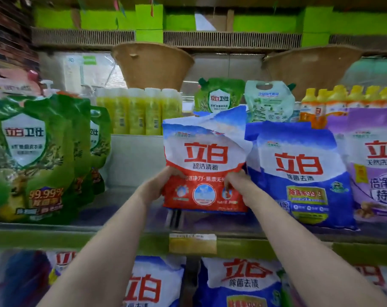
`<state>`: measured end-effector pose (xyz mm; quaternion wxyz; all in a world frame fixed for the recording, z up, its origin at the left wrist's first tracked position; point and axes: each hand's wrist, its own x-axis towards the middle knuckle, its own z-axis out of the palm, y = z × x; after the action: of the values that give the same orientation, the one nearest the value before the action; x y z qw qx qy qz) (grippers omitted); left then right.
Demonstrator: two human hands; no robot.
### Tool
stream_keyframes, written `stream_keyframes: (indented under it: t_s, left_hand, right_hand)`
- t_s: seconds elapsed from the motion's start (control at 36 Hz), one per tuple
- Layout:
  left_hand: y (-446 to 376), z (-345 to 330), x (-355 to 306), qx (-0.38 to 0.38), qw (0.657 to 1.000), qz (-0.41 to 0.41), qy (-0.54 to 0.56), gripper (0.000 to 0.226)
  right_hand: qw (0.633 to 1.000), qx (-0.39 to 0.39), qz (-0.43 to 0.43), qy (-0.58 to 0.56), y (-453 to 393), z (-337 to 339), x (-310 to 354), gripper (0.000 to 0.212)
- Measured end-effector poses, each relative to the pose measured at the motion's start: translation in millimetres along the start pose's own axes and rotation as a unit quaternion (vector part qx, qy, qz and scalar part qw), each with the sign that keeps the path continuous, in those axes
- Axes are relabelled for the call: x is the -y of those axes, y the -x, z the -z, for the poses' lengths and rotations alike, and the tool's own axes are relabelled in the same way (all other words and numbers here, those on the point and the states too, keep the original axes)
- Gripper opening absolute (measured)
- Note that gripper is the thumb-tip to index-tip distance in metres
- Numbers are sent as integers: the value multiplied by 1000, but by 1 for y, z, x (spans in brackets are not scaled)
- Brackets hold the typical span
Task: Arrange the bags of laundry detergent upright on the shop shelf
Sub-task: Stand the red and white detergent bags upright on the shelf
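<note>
A red-and-white detergent bag (pixel 204 160) stands upright at the middle of the shelf (pixel 126 231), its top corner crumpled. My left hand (pixel 159 185) grips its lower left side and my right hand (pixel 239 185) grips its lower right side. Right beside it a blue-and-white detergent bag (pixel 299 173) stands upright, leaning slightly, with a purple bag (pixel 374 165) further right. The red bag's bottom edge hovers at or just above the shelf surface; I cannot tell if it touches.
Green refill pouches (pixel 35 156) stand at the shelf's left, with an open gap between them and the red bag. Yellow bottles (pixel 139 111) and more pouches (pixel 219 96) line the back. More blue bags (pixel 239 282) fill the lower shelf. A price tag (pixel 192 242) hangs on the shelf edge.
</note>
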<state>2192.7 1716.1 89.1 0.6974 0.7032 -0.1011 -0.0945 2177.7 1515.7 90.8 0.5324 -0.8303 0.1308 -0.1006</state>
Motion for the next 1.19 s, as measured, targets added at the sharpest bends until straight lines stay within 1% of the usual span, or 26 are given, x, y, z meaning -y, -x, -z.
stream_keyframes:
  t_s: [0.03,0.11,0.14,0.19,0.22,0.25,0.33,0.36,0.42,0.44,0.5,0.56,0.64,0.72,0.75,0.81,0.86,0.92,1.0,1.03,1.06,1.08,1.11,1.19]
  left_hand:
    - [-3,2,0,5,1000,4,8,35]
    - [-11,5,3,7,999,15,37,39]
    - [-12,4,4,7,999,18,43,37]
    - [-12,3,4,9,999,19,46,34]
    - [-11,4,4,9,999,19,43,33]
    - [-9,5,3,8,999,17,43,33]
    - [-3,12,2,4,999,5,52,26]
    - [-1,16,2,2,998,3,56,26]
    - [1,27,3,-9,998,-5,58,33]
    - [3,34,3,-17,998,-8,58,32]
    - [5,49,2,-37,998,-11,59,17]
    - [5,62,3,-64,996,-12,57,19]
    - [6,73,6,-78,995,-8,64,19]
    - [6,71,7,-75,995,-2,67,20]
    - [5,70,8,-71,995,-4,70,20]
    - [5,66,7,-63,995,-3,72,18]
    - [4,60,7,-51,996,-1,69,17]
    - [0,53,7,-39,997,3,70,17]
    - [-5,45,7,-23,998,7,64,16]
    - [-7,44,7,-18,998,5,60,15]
    - [-8,44,7,-15,998,4,55,16]
    - [-8,45,8,-13,999,7,49,19]
    - [-7,46,7,-10,999,12,43,25]
    - [-7,53,8,-16,1000,12,-11,52]
  right_hand:
    - [1000,3,3,-29,-6,0,-2,96]
    - [993,22,-1,-120,-6,1,-10,86]
    - [989,35,-6,-141,-3,1,-9,82]
    - [983,64,-16,-171,4,2,-8,64]
    - [981,72,-22,-176,3,1,-7,60]
    - [982,75,-24,-173,4,0,-7,59]
    - [983,76,-23,-166,6,-7,-2,69]
    - [981,78,-17,-176,7,-12,-1,69]
    - [977,83,-12,-195,11,-23,3,58]
    - [976,90,-13,-198,14,-30,5,51]
    - [973,114,-16,-199,18,-44,12,46]
    - [972,133,-9,-195,19,-57,19,42]
    - [973,137,16,-184,20,-66,31,31]
    - [977,130,15,-166,18,-67,32,42]
    - [979,128,13,-160,17,-66,30,42]
    - [980,120,3,-157,14,-61,25,31]
    - [981,110,-10,-158,11,-53,20,30]
    - [983,107,-17,-151,6,-43,15,35]
    - [986,92,-22,-138,2,-33,12,54]
    - [987,84,-22,-139,0,-32,10,53]
    - [987,78,-22,-140,1,-31,10,47]
    - [987,75,-21,-139,3,-31,10,43]
    - [988,74,-18,-136,4,-31,10,43]
    - [991,61,-2,-119,5,-33,11,42]
